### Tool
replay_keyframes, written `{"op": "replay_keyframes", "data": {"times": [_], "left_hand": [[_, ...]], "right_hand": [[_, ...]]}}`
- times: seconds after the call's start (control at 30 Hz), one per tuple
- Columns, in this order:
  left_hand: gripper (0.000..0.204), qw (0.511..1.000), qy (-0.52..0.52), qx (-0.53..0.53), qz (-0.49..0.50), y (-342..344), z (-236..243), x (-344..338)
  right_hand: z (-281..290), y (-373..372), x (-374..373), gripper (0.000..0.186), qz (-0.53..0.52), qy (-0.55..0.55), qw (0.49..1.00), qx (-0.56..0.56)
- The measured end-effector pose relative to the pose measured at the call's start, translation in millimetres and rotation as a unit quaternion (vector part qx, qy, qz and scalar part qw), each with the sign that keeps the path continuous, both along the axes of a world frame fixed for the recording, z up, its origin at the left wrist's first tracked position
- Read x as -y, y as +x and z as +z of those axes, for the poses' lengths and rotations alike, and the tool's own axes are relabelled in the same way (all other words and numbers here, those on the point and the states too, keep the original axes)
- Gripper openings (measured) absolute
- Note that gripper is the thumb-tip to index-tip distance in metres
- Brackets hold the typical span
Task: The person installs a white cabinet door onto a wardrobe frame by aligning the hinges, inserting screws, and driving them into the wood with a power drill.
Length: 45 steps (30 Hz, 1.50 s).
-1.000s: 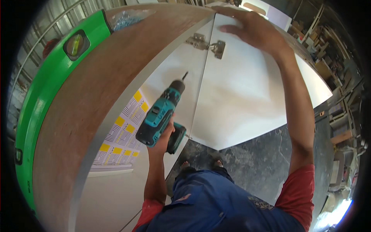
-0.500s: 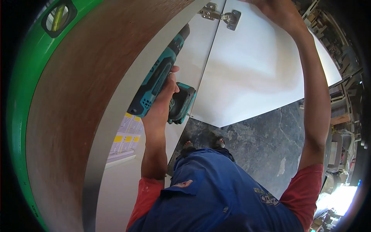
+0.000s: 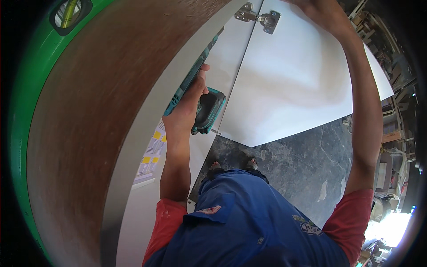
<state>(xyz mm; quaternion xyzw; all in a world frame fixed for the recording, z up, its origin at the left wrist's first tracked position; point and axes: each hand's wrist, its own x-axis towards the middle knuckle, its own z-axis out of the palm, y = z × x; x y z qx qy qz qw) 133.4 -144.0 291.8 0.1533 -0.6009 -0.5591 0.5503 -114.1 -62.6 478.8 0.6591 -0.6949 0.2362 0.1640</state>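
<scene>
My left hand (image 3: 189, 98) is wrapped round the grip of a teal and black cordless drill (image 3: 193, 73), inside a white cabinet. The front edge of the cabinet panel covers part of the drill body, and its tip is hidden. Below the fingers sticks out the drill's battery (image 3: 211, 111). My right hand (image 3: 318, 13) reaches up to the top of the open white door (image 3: 289, 84); its fingers are cut off by the upper rim. A metal hinge (image 3: 258, 17) joins the door to the cabinet side.
A green spirit level (image 3: 26, 147) lies along the brown cabinet top (image 3: 84, 120). Boxes with yellow patches (image 3: 151, 151) sit inside the cabinet. The grey floor (image 3: 302, 164) shows beneath the door. Shelves crowded with wood pieces (image 3: 378, 35) line the right side.
My left hand and the drill have shifted slightly up and deeper behind the panel edge, so less of the drill shows. My right hand stays at the door's top.
</scene>
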Motion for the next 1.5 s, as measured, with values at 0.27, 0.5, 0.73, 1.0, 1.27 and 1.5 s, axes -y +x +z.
{"op": "replay_keyframes", "data": {"times": [0.27, 0.5, 0.73, 1.0, 1.27, 1.5], "left_hand": [[0.022, 1.000, -0.011, 0.015, 0.001, 0.0, -3.4, 3.5], [0.019, 0.991, -0.103, 0.079, 0.044, -5.6, 1.9, -8.0], [0.021, 0.971, -0.181, 0.120, 0.096, -9.1, 11.4, -35.4], [0.017, 0.952, -0.244, 0.144, 0.120, -3.3, 18.3, -27.2], [0.015, 0.933, -0.202, 0.256, 0.151, -4.9, 38.3, -29.9], [0.013, 0.958, -0.171, 0.182, 0.138, -4.8, 36.7, -24.6]], "right_hand": [[-1.0, -0.3, 4.5, 0.046, -0.023, 0.026, 0.999, 0.020], [-0.4, -13.1, -11.4, 0.046, 0.011, -0.004, 1.000, -0.007], [6.1, -24.4, -30.9, 0.044, -0.003, -0.007, 1.000, -0.004], [20.7, -26.8, -29.3, 0.045, 0.027, -0.011, 1.000, 0.012], [24.8, -25.9, -29.7, 0.045, 0.051, -0.020, 0.998, 0.037], [31.6, -23.5, -24.1, 0.048, 0.042, 0.007, 0.998, 0.049]]}}
